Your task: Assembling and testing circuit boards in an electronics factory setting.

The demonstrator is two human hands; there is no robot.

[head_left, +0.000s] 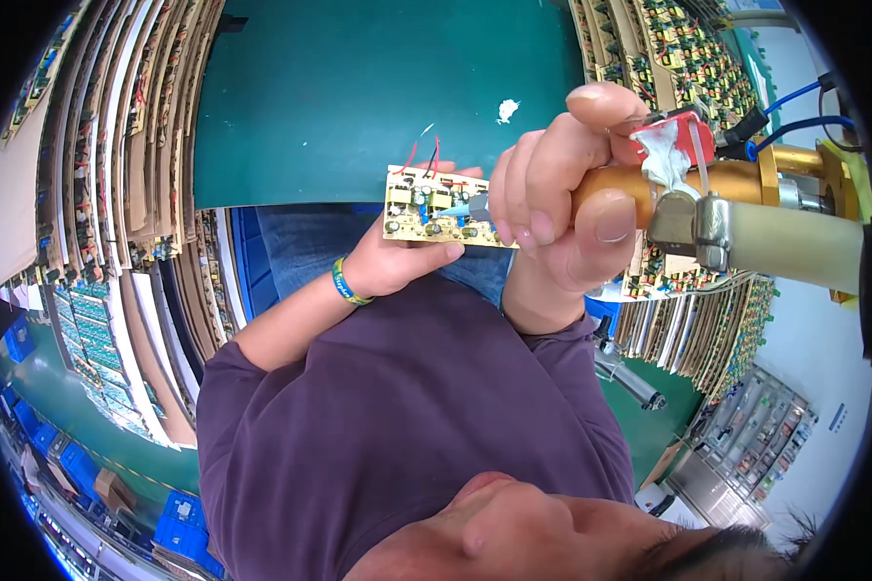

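Note:
A pale yellow circuit board (397, 230), crowded with capacitors, coils and a blue part, rests in my left hand (388, 259). My left thumb lies along its near edge, with the other fingers behind and under it. Thin red wires (436, 147) rise from the board's far edge. My right hand (552, 184) is wrapped round the golden barrel of a glue dispensing gun (722, 181). Its pale blue tapered nozzle (453, 210) points left, its tip at the components; whether it touches them I cannot tell. White residue coats the red part on top of the gun.
A green tabletop (358, 87) with a white smear (508, 110) stretches beyond the board. Tall stacks of boards layered with cardboard (145, 126) stand at left, and more board stacks (683, 334) at right. A thick cream hose (794, 242) and blue cables (794, 97) run off right.

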